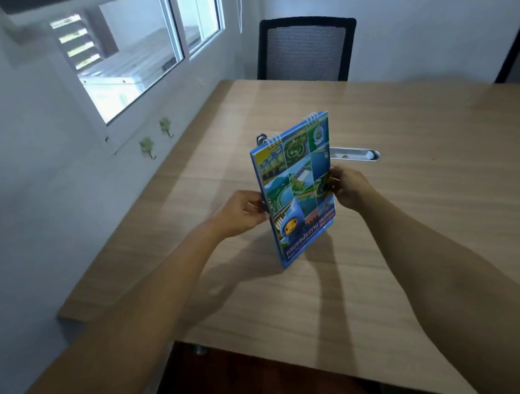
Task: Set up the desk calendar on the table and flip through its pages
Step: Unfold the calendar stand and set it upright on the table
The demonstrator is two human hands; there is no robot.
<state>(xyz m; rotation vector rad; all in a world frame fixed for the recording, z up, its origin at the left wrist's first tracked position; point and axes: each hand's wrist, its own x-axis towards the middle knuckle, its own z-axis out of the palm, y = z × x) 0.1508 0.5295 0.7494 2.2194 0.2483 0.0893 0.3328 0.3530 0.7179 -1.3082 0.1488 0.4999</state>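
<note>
Two bare hands hold a calendar (296, 191) up over a wooden table (406, 218). The left hand (241, 211) pinches the left edge of the calendar about halfway down. The right hand (348, 187) grips the right edge at about the same height. Both hands are closed on the calendar, one on each side.

The calendar stands tall and narrow, with its front cover facing the person. It leans a little to one side. White wire rings run along its top edge. The cover is bright blue and has many small pictures in green, blue and yellow. Near the bottom there is a blue cartoon figure with a yellow face, and some white writing under it. The lower corner of the calendar is down near the tabletop, but it is hard to tell if it touches the wood. A dark shadow from the calendar and the arms falls on the table below.

Behind the calendar, a long silver slot (356, 155) is set into the tabletop. A black chair (306, 49) with a grey mesh back stands at the far side of the table. Part of another chair shows at the right edge. On the left there is a white wall with a window (134, 61). Two small green hooks (156, 136) hang on the wall under the window.
</note>
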